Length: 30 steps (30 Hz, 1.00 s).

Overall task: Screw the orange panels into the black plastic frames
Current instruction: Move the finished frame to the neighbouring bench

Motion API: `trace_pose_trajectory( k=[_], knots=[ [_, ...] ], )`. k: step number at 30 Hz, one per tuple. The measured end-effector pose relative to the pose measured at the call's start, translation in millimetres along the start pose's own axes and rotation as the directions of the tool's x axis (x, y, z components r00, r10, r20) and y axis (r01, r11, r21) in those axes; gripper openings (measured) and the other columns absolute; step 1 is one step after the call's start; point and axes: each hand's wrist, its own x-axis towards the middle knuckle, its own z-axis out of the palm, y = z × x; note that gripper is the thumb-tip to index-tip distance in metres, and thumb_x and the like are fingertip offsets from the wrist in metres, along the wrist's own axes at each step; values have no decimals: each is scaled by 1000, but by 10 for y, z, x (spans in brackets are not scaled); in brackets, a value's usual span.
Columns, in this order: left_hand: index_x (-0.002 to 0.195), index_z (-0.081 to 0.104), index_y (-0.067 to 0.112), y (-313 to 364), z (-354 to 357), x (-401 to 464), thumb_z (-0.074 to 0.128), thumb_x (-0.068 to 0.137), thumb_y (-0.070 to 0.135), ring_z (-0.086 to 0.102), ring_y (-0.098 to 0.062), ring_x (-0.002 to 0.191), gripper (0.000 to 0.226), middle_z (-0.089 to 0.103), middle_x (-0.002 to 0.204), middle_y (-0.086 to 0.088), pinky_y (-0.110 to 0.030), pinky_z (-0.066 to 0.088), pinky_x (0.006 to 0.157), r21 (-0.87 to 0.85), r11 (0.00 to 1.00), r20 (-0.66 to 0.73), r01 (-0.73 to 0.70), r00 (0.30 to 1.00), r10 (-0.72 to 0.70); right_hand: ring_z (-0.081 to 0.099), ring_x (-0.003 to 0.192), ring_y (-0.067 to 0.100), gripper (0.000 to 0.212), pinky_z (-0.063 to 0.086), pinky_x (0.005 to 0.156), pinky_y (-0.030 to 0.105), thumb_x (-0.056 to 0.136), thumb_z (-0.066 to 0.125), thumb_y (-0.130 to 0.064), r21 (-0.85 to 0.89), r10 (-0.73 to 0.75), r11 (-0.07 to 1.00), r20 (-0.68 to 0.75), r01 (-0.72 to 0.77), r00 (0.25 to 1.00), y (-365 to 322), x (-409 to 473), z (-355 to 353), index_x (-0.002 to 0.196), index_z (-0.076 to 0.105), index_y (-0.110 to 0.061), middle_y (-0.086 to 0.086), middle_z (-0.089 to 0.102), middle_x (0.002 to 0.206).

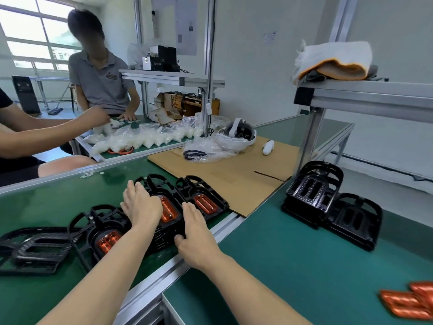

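We lay our left hand (140, 205) flat on the middle frame (164, 221), on the counter (304, 266), covering its orange panel (167, 211). Our right hand (196, 235), open, presses the frame's near-right edge; spare panels (410, 301) lie far right.

The left hand (140, 205) covers part of the orange panel (168, 211) beneath its fingers; loose orange panels (408, 301) run off-frame, blurred.

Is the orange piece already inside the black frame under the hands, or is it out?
In. The orange panel sits in the middle black frame, between the left hand and right hand. Screws: cannot tell.
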Motion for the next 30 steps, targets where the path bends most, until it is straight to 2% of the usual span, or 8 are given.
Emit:
trace_pose_trajectory(
  k=[6, 11, 15, 20, 24, 30],
  knots=[
    [150, 19, 6, 117, -44, -93, 40, 84, -9, 0, -20, 147, 71, 5, 160, -4, -42, -3, 119, 2, 996, -12, -90, 996, 90, -6, 149, 9, 72, -1, 117, 23, 100, 44, -10, 13, -8, 1000, -46, 9, 999, 32, -129, -108, 156, 0, -17, -4, -4, 163],
    [150, 20, 8, 243, 17, -427, 38, 90, -6, -1, -16, 147, 64, 6, 160, -1, -37, -3, 119, -113, 958, -10, -265, 964, 265, -4, 148, 6, 68, 5, 120, 24, 100, 37, -11, 38, 45, 998, -129, -41, 991, 172, -406, -224, 156, -1, -19, -7, -3, 163],
    [151, 20, 12, 320, 166, -901, 37, 93, -5, 2, -8, 146, 63, 8, 159, 6, -35, 3, 120, -306, 892, 91, -333, 922, 375, -6, 148, 5, 67, 1, 120, 23, 101, 35, -13, 18, 144, 989, -213, -144, 966, 414, -760, -362, 155, -4, -19, -8, -6, 163],
    [151, 20, 18, 471, 400, -1491, 35, 96, -3, 2, -4, 145, 60, 7, 157, 16, -34, 5, 121, -417, 848, 243, -329, 858, 452, -6, 147, 1, 69, 2, 121, 24, 100, 38, -14, -17, 250, 962, -339, -272, 907, 736, -1309, -614, 155, -4, -23, -12, -4, 162],
    [151, 18, 22, 614, 559, -1887, 34, 98, 0, 0, 0, 144, 60, 4, 156, 20, -30, 5, 120, -448, 835, 358, -320, 791, 495, -11, 139, -8, 71, -6, 117, 19, 100, 39, -16, -49, 318, 928, -410, -368, 855, 956, -1783, -847, 153, -8, -23, -13, -9, 160],
    [150, 22, 18, 863, 816, -2352, 34, 96, -2, -1, -5, 145, 59, 7, 158, 12, -28, -1, 119, -446, 809, 479, -382, 662, 576, -9, 133, -11, 70, -3, 118, 20, 101, 42, -21, -61, 413, 853, -527, -518, 743, 1152, -2421, -1271, 153, -4, -22, -13, -3, 160]
  ],
)
